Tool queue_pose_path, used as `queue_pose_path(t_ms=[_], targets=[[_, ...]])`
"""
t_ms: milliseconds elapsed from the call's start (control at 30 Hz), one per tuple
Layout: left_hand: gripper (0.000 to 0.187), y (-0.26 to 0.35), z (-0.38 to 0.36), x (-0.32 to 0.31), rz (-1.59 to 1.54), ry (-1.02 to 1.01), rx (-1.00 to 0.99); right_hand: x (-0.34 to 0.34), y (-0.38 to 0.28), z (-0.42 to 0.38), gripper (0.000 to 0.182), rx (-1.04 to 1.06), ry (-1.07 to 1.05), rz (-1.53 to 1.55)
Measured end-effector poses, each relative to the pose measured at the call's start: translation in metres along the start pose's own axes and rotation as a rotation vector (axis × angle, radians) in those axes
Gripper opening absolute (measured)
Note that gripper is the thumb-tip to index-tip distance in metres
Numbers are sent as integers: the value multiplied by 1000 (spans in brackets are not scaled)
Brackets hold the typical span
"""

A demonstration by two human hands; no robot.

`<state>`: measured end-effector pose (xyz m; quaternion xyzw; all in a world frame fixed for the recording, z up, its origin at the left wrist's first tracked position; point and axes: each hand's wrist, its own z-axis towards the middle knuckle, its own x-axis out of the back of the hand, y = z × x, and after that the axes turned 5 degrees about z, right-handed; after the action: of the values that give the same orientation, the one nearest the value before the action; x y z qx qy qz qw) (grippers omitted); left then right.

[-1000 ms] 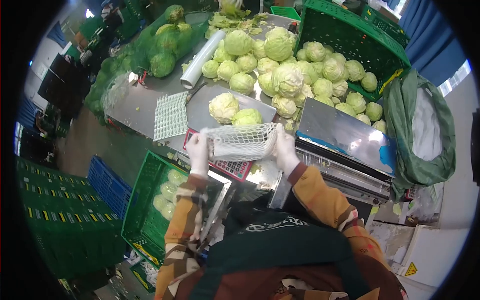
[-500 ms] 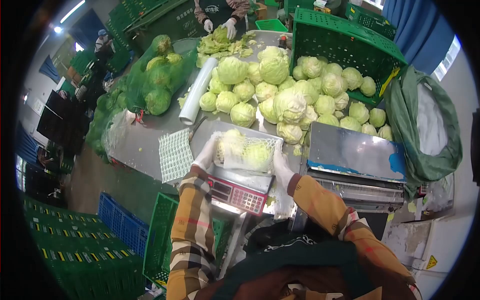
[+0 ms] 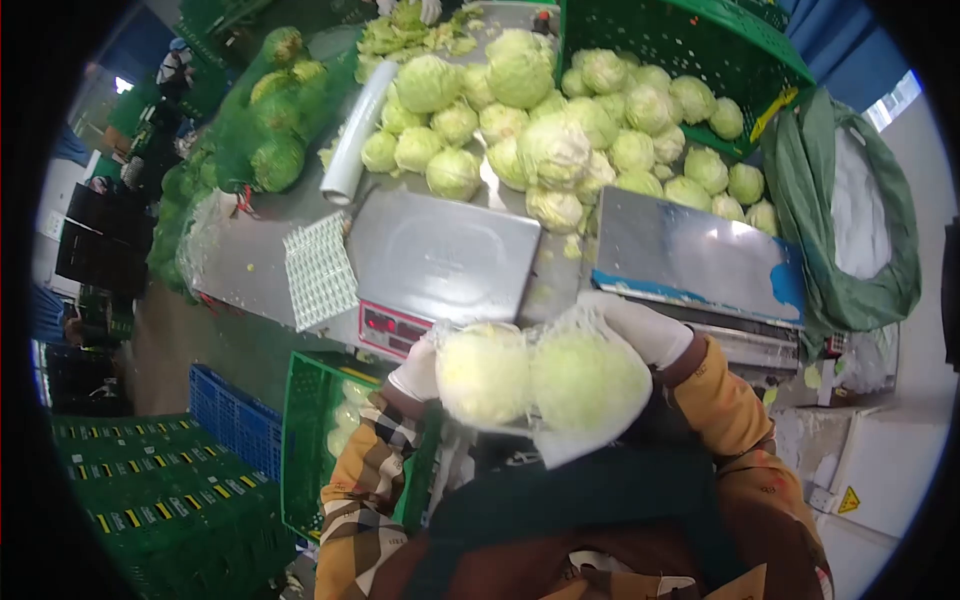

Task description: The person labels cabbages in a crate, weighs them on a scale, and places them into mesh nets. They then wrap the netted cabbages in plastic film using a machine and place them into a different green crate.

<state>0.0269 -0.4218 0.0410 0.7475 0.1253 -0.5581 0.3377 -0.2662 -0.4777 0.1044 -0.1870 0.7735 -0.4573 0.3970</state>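
Note:
Two pale green cabbages [image 3: 485, 375] sit side by side in a whitish see-through bag [image 3: 560, 450], held up in front of my body. My gloved left hand [image 3: 415, 372] is closed on the bag's left end, its fingers partly hidden. At the right end, my gloved right hand [image 3: 640, 328] grips the bag from above. Just beyond them stands a weighing scale [image 3: 445, 255] with a bare metal plate and a red-edged display. Left of the scale lies a sheet of small labels [image 3: 320, 270].
Loose cabbages [image 3: 555, 150] are heaped behind the scale, some spilling from a tipped green crate [image 3: 690, 50]. A film roll [image 3: 358, 135] and netted cabbages [image 3: 280, 120] lie to the left. A metal-topped machine [image 3: 695, 255] stands right. A green crate [image 3: 300, 440] below holds pale items.
Both hands have lifted the bagged cabbages off the scale and brought them towards my body. The scale's plate is now uncovered, and the view has tilted lower.

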Motion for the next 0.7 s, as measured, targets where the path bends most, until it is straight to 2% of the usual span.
queue_pose_path(t_ms=[33,67,133,167,200,267,300,333,400,433,467,533,567,600,667,700], targets=[[85,-16,0,-10,79,2,70,-2,-4,-17,32,95,-57,-611],[85,-28,0,-18,53,9,83,-6,2,-30,32,73,-52,-592],[90,-45,3,-27,189,-94,213,-12,15,-53,27,-223,-44,-85],[91,-54,-1,-27,179,-58,190,-10,22,-62,30,-77,-68,28],[91,-60,-4,-28,166,-53,192,-10,28,-69,30,-88,-68,37],[94,-63,-9,-32,168,78,207,-7,33,-77,30,178,-88,-53],[91,-66,-10,-27,186,20,232,-12,25,-81,28,218,-114,-36],[91,-69,-11,-28,189,23,231,-18,21,-83,28,222,-117,-34],[88,-78,-14,-31,210,164,186,-34,13,-88,29,46,323,42],[88,-80,-15,-24,291,117,171,-42,-1,-93,32,85,335,-104],[88,-87,-14,-22,294,116,174,-42,5,-94,32,88,337,-103],[106,-95,-8,-32,277,-46,72,-37,25,-94,32,-67,391,265],[101,-93,-4,-42,317,-22,55,-37,31,-95,32,-145,417,252],[101,-92,2,-48,324,-26,62,-34,40,-98,32,-135,421,256],[85,-93,17,-59,570,6,74,-30,57,-106,30,-148,383,267],[78,-89,24,-70,754,32,123,-28,59,-116,31,-8,247,141]])
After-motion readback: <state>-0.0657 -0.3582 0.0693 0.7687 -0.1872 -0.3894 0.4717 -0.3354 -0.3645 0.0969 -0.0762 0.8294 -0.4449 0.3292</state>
